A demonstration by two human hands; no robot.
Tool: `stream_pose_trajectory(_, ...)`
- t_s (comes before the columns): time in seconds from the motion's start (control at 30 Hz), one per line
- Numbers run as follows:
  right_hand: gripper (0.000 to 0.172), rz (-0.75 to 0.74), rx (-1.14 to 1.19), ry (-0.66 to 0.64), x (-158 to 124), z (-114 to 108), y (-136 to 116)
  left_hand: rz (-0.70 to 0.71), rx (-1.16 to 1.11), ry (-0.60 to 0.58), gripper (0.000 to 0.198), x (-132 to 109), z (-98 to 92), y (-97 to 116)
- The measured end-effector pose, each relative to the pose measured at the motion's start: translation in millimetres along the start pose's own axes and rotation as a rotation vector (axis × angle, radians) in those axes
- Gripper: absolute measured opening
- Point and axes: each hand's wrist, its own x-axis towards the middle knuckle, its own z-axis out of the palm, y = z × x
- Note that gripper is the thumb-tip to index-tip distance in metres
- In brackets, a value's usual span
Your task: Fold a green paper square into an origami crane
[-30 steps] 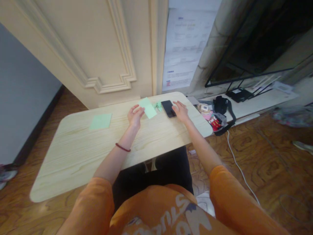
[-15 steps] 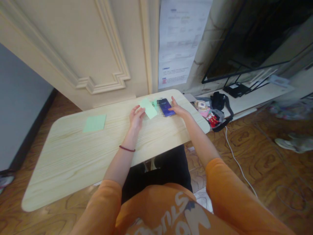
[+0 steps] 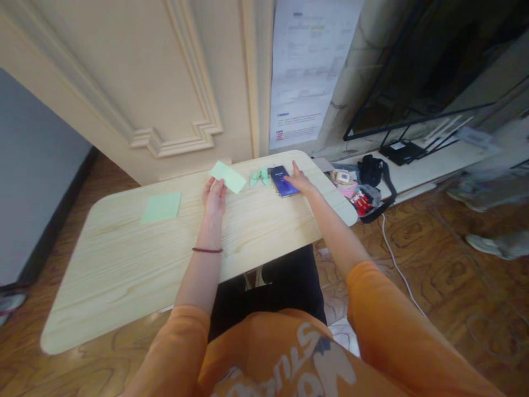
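Note:
Pinched in my left hand (image 3: pixel 214 197) is a pale green rectangle of paper (image 3: pixel 228 177), held near the table's back edge. My right hand (image 3: pixel 298 180) lies at the right side of a smartphone (image 3: pixel 284 182) with a lit blue screen; its thumb rests on the screen and its fingers are spread. Between the held paper and the phone sit small folded green paper pieces (image 3: pixel 259 176), partly blurred out. Farther left, a flat stack or sheet of green paper (image 3: pixel 161 207) lies on the wooden table (image 3: pixel 136 264).
Right of the table, a low shelf (image 3: pixel 438 165) carries a black bag strap (image 3: pixel 387 193), a red packet (image 3: pixel 362 203) and a black router (image 3: pixel 400 151). A printed sheet (image 3: pixel 308 77) hangs on the wall. A white cable (image 3: pixel 394 262) runs along the floor. Another person's shoe (image 3: pixel 487 246) shows at right.
My left hand has moved left with the green paper, away from the phone, uncovering more of the folded pieces. My right hand stays by the phone, its thumb still on the screen.

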Motion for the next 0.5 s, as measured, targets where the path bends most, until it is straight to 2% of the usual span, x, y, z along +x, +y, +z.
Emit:
stream_pose_trajectory(0.07,0.087,0.082,0.023,-0.030,-0.5,-1.5,-7.4,-0.018,0.005,-0.001,0.025,-3.1,2.6,-2.6)
stream_pose_trajectory(0.13,0.085,0.102,0.040,-0.022,-0.3,-1.9,-12.2,-0.031,0.009,-0.006,0.025,-5.4,4.6,-4.6)
stream_pose_trajectory(0.5,0.083,0.108,0.029,0.076,8.9,9.2,-12.5,-0.065,0.054,-0.036,0.029,-8.3,7.0,-11.0)
